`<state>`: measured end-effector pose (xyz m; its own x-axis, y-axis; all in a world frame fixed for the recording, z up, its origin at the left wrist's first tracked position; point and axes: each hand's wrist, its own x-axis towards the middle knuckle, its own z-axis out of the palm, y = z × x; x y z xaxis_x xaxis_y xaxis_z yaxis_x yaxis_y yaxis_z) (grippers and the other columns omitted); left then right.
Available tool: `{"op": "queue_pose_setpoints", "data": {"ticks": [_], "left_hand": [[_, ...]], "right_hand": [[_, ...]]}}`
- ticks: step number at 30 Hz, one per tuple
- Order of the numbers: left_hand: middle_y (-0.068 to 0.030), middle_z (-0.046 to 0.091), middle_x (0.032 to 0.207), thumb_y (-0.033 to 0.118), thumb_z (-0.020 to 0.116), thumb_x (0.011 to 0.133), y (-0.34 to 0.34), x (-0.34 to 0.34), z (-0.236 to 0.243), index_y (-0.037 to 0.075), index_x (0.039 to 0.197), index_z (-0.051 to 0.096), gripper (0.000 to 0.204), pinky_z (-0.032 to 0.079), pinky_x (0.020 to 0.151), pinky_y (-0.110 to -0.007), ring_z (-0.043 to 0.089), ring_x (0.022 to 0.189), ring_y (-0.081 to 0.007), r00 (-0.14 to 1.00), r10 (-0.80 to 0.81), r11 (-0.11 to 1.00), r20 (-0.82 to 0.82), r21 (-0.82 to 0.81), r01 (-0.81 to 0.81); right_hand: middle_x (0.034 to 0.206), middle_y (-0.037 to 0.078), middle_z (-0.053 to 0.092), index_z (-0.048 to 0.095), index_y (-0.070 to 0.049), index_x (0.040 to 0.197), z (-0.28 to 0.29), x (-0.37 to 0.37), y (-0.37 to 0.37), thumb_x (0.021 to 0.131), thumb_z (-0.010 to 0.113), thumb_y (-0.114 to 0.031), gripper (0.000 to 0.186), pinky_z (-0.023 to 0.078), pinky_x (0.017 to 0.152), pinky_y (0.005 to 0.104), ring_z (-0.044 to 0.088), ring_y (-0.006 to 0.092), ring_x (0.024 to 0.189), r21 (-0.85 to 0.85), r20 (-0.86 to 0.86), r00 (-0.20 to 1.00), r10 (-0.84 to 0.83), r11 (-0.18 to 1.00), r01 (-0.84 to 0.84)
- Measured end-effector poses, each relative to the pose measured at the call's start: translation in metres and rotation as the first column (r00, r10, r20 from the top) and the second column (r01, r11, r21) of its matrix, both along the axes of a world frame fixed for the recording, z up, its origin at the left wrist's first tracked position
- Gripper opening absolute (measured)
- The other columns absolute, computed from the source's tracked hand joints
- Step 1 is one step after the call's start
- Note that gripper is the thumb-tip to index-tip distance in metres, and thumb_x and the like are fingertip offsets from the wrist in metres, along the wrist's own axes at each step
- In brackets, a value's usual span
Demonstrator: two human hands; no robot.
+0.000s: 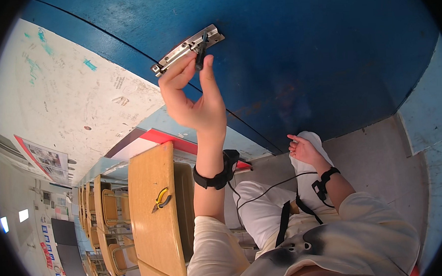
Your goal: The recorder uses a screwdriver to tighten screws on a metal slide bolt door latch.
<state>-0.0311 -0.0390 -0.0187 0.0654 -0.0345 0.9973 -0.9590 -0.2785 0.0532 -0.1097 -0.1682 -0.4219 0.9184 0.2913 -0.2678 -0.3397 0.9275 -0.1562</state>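
Note:
My left hand [193,91] is raised to a steel barrel bolt [180,50] on the blue door [316,46], its thumb and fingers closed on a small black tool [200,61] that lies across the bolt; the tool's far end is too small to make out. Lower and to the right, my right hand [301,147] rests over my white-trousered leg near the door's bottom, holding nothing, index finger out and the others loosely curled.
A wooden desk [154,238] with yellow-and-black pliers [160,201] stands at lower left, more desks and chairs [111,205] beyond. A scuffed white wall [66,92] borders the door, a light-blue wall [426,100] is at right. Cables hang between my wrist bands.

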Motion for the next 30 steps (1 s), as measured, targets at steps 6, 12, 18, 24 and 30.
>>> {"op": "queue_pose_setpoints", "data": {"ticks": [6, 12, 18, 24, 30], "left_hand": [[-0.0161, 0.061, 0.099, -0.005, 0.066, 0.082, 0.004, 0.002, -0.001, -0.003, 0.089, 0.051, 0.017, 0.055, 0.069, -0.025, 0.065, 0.076, -0.0170, 0.992, 0.095, 0.995, 0.082, 0.031, -0.098], [-0.0116, 0.067, 0.090, -0.003, 0.077, 0.069, 0.015, 0.005, 0.010, 0.000, 0.081, 0.058, 0.023, 0.051, 0.069, -0.025, 0.065, 0.078, -0.0190, 0.985, 0.078, 0.995, 0.151, 0.052, -0.087], [-0.0158, 0.066, 0.097, -0.003, 0.072, 0.077, 0.027, 0.003, 0.019, -0.002, 0.083, 0.054, 0.019, 0.050, 0.081, -0.027, 0.064, 0.086, -0.0183, 0.990, 0.046, 0.972, 0.130, 0.222, -0.074], [-0.0161, 0.066, 0.096, -0.005, 0.068, 0.080, 0.024, 0.000, 0.013, -0.002, 0.091, 0.053, 0.018, 0.050, 0.079, -0.027, 0.064, 0.087, -0.0172, 1.000, -0.019, 0.989, -0.013, 0.148, 0.021], [-0.0134, 0.064, 0.102, -0.003, 0.067, 0.082, 0.005, -0.011, 0.011, -0.001, 0.091, 0.056, 0.014, 0.050, 0.072, -0.024, 0.062, 0.082, -0.0132, 0.928, -0.216, 0.972, -0.302, -0.151, 0.178]], "right_hand": [[0.071, -0.001, 0.042, 0.056, -0.011, 0.114, 0.002, 0.000, 0.000, 0.091, 0.055, -0.022, 0.026, 0.034, 0.064, 0.0273, 0.041, 0.0141, 0.071, -0.014, -0.002, 1.000, -0.007, 1.000, 0.007], [0.068, 0.000, 0.043, 0.057, -0.012, 0.112, 0.004, 0.000, 0.002, 0.090, 0.056, -0.021, 0.024, 0.033, 0.062, 0.0269, 0.041, 0.0145, 0.068, -0.012, -0.016, 1.000, -0.011, 1.000, 0.011], [0.067, 0.000, 0.043, 0.057, -0.012, 0.113, 0.005, 0.000, 0.001, 0.090, 0.056, -0.022, 0.025, 0.033, 0.062, 0.0269, 0.041, 0.0146, 0.068, -0.022, -0.019, 1.000, -0.005, 1.000, 0.005], [0.067, 0.000, 0.044, 0.058, -0.012, 0.112, 0.002, 0.000, 0.002, 0.090, 0.056, -0.022, 0.025, 0.034, 0.062, 0.0275, 0.042, 0.0149, 0.068, -0.026, -0.005, 1.000, -0.004, 1.000, 0.004], [0.071, 0.000, 0.042, 0.054, -0.010, 0.115, 0.003, -0.001, 0.002, 0.090, 0.055, -0.022, 0.027, 0.034, 0.063, 0.0273, 0.041, 0.0144, 0.070, -0.056, -0.021, 1.000, -0.003, 0.998, 0.002]]}}
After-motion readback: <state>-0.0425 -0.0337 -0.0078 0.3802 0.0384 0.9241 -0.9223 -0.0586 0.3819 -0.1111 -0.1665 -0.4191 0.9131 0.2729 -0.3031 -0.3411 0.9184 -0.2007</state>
